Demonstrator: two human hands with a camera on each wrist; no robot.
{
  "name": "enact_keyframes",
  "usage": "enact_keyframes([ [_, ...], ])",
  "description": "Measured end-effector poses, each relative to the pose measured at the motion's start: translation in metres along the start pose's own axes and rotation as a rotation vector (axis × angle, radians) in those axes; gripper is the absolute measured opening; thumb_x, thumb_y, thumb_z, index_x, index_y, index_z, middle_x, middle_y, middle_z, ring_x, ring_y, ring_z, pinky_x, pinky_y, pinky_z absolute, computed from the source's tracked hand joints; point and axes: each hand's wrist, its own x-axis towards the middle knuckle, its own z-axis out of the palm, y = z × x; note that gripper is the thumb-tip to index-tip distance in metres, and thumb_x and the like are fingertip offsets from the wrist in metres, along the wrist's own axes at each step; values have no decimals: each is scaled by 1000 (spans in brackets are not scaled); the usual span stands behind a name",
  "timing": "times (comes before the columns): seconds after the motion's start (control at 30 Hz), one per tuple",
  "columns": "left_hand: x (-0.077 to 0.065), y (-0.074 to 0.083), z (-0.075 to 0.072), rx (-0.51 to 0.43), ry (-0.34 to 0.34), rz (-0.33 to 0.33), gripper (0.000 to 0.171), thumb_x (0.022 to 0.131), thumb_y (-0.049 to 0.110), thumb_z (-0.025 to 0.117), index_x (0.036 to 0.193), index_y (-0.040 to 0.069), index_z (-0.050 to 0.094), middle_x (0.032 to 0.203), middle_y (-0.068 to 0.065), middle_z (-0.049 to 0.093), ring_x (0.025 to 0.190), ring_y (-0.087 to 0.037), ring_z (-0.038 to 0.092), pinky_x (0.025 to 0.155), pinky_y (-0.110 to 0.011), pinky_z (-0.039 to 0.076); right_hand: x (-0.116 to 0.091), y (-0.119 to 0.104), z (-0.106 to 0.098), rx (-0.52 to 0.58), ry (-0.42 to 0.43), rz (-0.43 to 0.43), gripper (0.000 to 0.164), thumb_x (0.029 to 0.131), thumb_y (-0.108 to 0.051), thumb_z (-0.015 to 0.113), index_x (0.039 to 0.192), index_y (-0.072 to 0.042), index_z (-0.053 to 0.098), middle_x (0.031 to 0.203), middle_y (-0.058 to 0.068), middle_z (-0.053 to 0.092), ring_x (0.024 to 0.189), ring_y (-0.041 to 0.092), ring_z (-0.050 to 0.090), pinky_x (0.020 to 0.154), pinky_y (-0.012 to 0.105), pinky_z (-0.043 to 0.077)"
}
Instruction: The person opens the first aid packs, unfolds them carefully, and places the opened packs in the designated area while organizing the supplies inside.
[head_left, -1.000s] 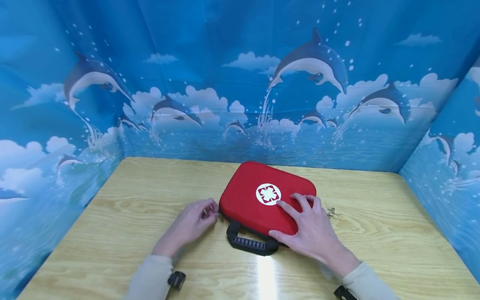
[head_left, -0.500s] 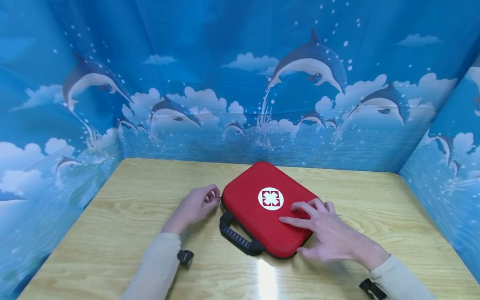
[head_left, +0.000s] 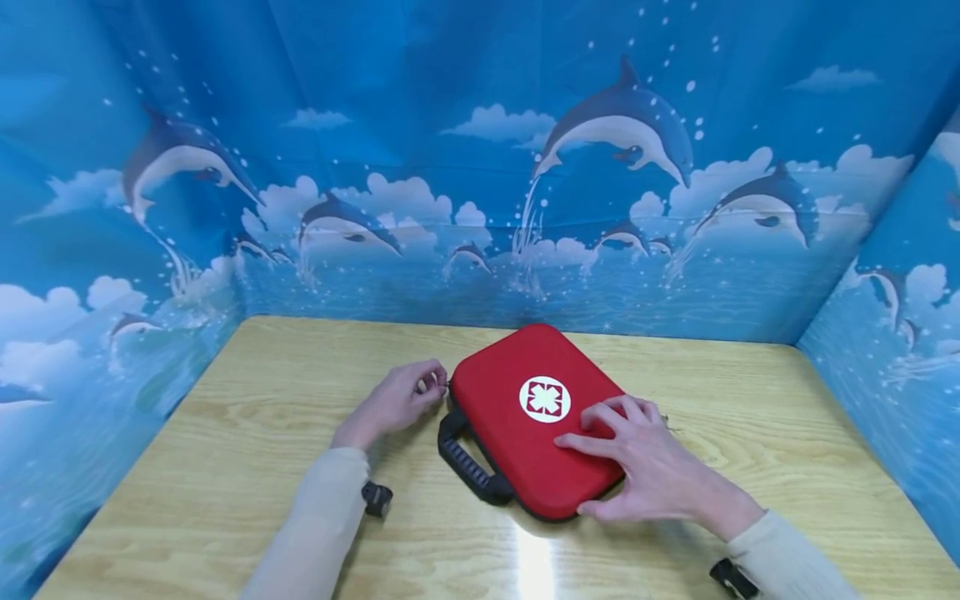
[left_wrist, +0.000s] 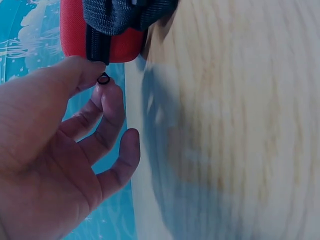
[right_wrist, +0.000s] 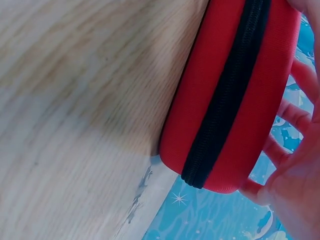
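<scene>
Locate the red case (head_left: 534,433) lying flat on the wooden tabletop (head_left: 285,433), at a slant, with far corner near the back edge and black handle (head_left: 463,461) towards the near left.

Left hand (head_left: 393,404): thumb and forefinger nearly meeting, pinching the small ring of the zip pull (left_wrist: 104,74) just outside the case's left corner; remaining fingers loosely bent, holding nothing.

Right hand (head_left: 645,467): fingers spread wide and arched, tips resting on the lid (head_left: 517,437), thumb at the near corner; no closed grip visible. Note the zipper (right_wrist: 227,95) with teeth apparently meshed along the side facing the right wrist.

Possible faults and causes:
- Loss of the zip pull: likeliest from too light a pinch, with only fingertips on a very small ring.
- Swivelling or sliding of the case: possible under a sideways tug, given light fingertip contact and a smooth-looking tabletop.
- Jamming at the rounded corner: possible if pulled out of line with the zipper.
- Fouling of the left hand against the handle: possible because of close spacing.
- Denting of the lid: possible from excess right-hand pressure.
</scene>
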Motion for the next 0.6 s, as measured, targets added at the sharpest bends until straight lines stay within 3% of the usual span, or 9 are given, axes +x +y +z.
enact_keyframes([
  [0.43, -9, 1, 0, -29, -15, 5, 3, 99, 11, 61, 99, 8, 63, 89, -3, 67, 75, -11, 61, 70, -26, 51, -1, -12, 4, -49, 43, 43, 75, 61, -69, 84, 130, -45, 68, 120, -8, 59, 117, 18, 50, 89, 53, 43],
  [0.6, -13, 0, 2, -35, -23, 34, 4, 99, 12, 62, 98, 9, 63, 90, -3, 67, 74, -11, 59, 68, -24, 50, 2, -19, 4, -77, 22, 71, 74, 62, -70, 83, 129, -46, 68, 119, -8, 59, 110, 16, 50, 85, 49, 42],
])
